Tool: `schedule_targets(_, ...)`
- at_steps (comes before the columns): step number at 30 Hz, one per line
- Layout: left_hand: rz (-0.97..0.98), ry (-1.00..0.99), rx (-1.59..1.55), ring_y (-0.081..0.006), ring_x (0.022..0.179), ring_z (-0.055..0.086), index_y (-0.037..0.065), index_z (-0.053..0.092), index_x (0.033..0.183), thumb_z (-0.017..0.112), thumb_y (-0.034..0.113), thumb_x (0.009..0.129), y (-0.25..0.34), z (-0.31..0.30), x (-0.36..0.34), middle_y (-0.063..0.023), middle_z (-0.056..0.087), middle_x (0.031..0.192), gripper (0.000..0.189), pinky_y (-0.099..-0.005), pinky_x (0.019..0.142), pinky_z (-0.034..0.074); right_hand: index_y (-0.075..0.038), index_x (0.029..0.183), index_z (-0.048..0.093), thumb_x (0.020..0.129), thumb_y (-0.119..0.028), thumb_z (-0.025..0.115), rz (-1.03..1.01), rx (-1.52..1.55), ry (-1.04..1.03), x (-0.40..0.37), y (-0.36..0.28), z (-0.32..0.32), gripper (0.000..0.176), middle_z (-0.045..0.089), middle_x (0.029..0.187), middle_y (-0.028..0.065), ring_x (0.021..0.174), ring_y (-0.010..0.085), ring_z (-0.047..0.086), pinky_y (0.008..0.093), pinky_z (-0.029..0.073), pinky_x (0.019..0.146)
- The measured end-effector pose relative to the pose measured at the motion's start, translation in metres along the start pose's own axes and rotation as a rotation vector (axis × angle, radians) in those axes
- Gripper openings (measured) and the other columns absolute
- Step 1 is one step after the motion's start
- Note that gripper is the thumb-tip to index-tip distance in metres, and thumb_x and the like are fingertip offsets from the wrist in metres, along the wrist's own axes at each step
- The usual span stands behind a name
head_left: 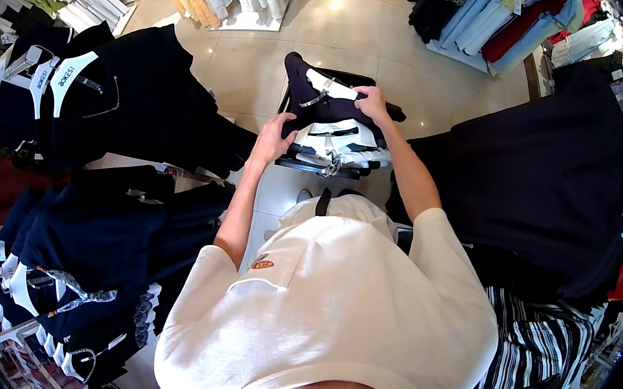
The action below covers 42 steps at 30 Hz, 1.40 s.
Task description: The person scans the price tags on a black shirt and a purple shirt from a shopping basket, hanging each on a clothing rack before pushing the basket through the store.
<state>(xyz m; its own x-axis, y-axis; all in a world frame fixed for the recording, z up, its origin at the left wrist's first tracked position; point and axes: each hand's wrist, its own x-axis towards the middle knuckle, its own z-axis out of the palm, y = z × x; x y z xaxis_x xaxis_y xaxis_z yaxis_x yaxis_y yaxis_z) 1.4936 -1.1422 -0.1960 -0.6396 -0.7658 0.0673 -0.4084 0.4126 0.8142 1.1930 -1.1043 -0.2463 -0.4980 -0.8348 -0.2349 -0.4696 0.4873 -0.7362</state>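
Observation:
A dark purple-black garment (337, 108) with a white hanger (332, 87) at its neckline lies over the top of a black-framed cart (282, 163). My right hand (371, 104) is closed on its right shoulder, by the end of the hanger. At the garment's left edge, my left hand (270, 141) has its thumb and fingers curled around the cloth. Below it in the cart sit white and patterned clothes (343, 138), stacked, with a black-and-white knotted piece at the front.
Black clothes on white hangers (125, 98) hang close on my left, with navy ones (100, 238) nearer me. A long dark garment (524, 174) and striped cloth (527, 338) hang on my right. Further racks (496, 23) stand ahead across the tiled floor (340, 23).

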Motion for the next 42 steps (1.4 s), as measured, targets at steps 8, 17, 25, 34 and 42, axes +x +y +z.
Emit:
schedule_targets(8,0.022,0.068,0.085,-0.0404,0.104,0.054,0.002,0.052,0.116,0.064,0.008,0.079,-0.002,-0.028,0.014,-0.0219,0.057,0.112,0.039,-0.0414,0.09,0.044,-0.003,0.107,0.066,0.063,-0.004,0.068,-0.124,0.004,-0.091,0.023,-0.023,-0.045,0.044,0.066,0.106,0.0122,0.099,0.023,0.061,0.0301,0.044,0.09)
schedule_targets(17,0.344,0.304,0.175,-0.0395,0.114,0.044,0.006,0.042,0.127,0.074,0.015,0.072,0.083,-0.082,0.099,-0.0207,0.041,0.126,0.065,-0.0441,0.098,0.037,0.0,0.11,0.061,0.076,-0.008,0.068,-0.623,-0.1,-0.068,-0.015,-0.132,-0.16,0.036,0.064,0.104,0.0132,0.097,0.0245,0.059,0.0312,0.042,0.09)
schedule_targets(25,0.4,0.243,0.385,-0.033,0.075,0.059,0.005,0.065,0.085,0.072,0.034,0.075,0.158,-0.116,0.132,-0.0135,0.06,0.068,0.032,-0.0413,0.074,0.045,0.002,0.108,0.059,0.082,-0.012,0.063,-0.885,-0.185,0.042,-0.067,-0.189,-0.208,0.03,0.062,0.096,0.0152,0.083,0.0261,0.058,0.0336,0.045,0.075)
schedule_targets(34,0.357,0.062,0.175,-0.0126,0.05,0.049,-0.003,0.063,0.074,0.075,0.026,0.076,0.182,-0.124,0.141,-0.0121,0.053,0.055,0.031,-0.0298,0.05,0.038,0.001,0.111,0.059,0.085,-0.016,0.063,-0.812,-0.103,0.097,-0.091,-0.186,-0.222,0.031,0.064,0.096,0.0116,0.086,0.022,0.061,0.0298,0.046,0.078)
schedule_targets(42,0.345,0.092,-0.019,-0.0038,0.051,0.046,-0.005,0.068,0.077,0.077,0.023,0.074,0.197,-0.17,0.14,-0.0008,0.057,0.055,0.03,-0.0227,0.047,0.037,-0.003,0.114,0.059,0.088,-0.012,0.059,-0.483,0.409,0.22,-0.071,-0.076,-0.241,0.027,0.064,0.105,0.0063,0.101,0.0146,0.059,0.0273,0.045,0.086)
